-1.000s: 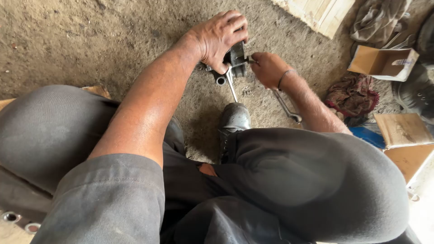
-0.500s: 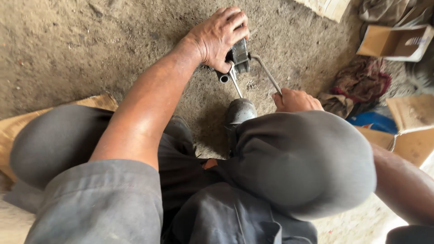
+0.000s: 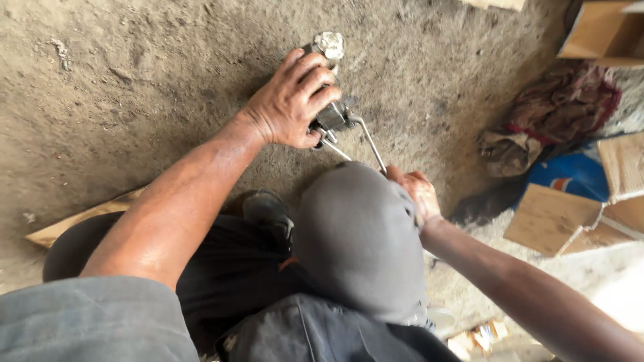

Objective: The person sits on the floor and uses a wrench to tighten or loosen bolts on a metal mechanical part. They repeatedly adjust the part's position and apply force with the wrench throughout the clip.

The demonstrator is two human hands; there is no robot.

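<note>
I see a small dark metal part (image 3: 333,115) on the dirt floor (image 3: 134,87), with a thin bent steel rod (image 3: 371,142) angling from it.

The left hand (image 3: 293,100) lies on the metal part (image 3: 333,115) on the ground (image 3: 134,80). The right hand (image 3: 417,193) is behind it, beside the knee (image 3: 359,234). Boxes (image 3: 563,214) and rags (image 3: 563,104) lie right.

Bare dirt floor (image 3: 134,87) lies open leftward; raised knee (image 3: 359,234), rags (image 3: 563,107) and cardboard (image 3: 550,218) crowd the right.
</note>
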